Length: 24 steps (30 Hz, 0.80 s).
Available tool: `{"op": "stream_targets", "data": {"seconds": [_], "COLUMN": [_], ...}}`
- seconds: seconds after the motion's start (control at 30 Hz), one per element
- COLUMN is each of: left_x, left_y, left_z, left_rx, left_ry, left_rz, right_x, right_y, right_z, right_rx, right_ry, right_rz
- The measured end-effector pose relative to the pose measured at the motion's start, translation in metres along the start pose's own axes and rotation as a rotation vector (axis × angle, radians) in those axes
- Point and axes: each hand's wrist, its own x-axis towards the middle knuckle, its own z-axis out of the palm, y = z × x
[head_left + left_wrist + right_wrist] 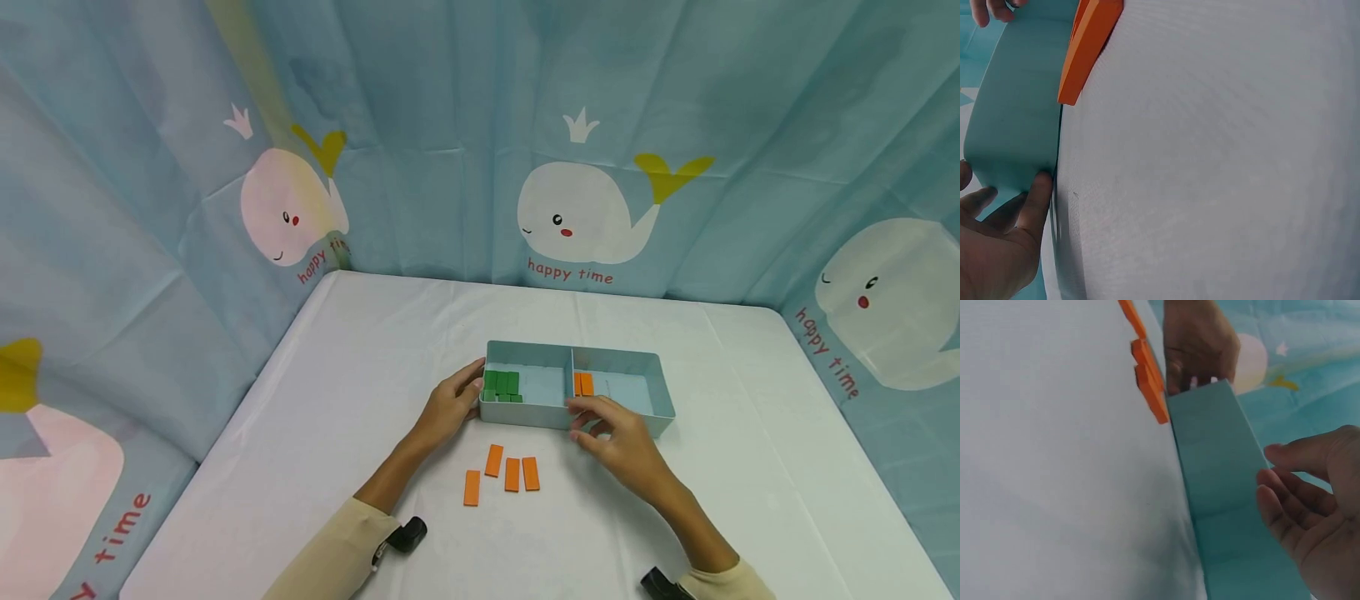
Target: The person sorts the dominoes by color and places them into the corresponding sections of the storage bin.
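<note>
A pale teal box (528, 415) with a divider (573, 377) stands on the table. Against its left end wall rest the fingertips of my left hand (447, 406), fingers fairly straight in the left wrist view. My right hand (622, 442) is at the front rim near the divider, its fingers loosely bent, and I see nothing between thumb and fingers in the right wrist view. Several green tiles (502, 383) lie in the left compartment. Orange tiles (583, 383) stand side by side in the right compartment, partly hidden by the front wall.
Several loose orange tiles lie in front of the box, the leftmost tile (472, 488) nearest my left forearm. White cloth covers the table (405, 333). A blue curtain (450, 125) with printed whales hangs behind it and at its sides.
</note>
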Motion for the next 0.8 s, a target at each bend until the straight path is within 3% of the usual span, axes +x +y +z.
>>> {"op": "stream_targets", "data": {"seconds": [0.27, 0.8], "left_x": [0.001, 0.001], "left_y": [-0.001, -0.002], "left_z": [0.000, 0.000], "left_rx": [0.005, -0.003], "left_ry": [-0.004, -0.014], "left_rz": [-0.002, 0.019], "right_x": [-0.005, -0.008], "right_y": [0.001, -0.005], "right_z": [0.016, 0.034], "right_rx": [0.042, 0.064], "right_ry": [-0.091, -0.290], "right_rz": [0.006, 0.143]}}
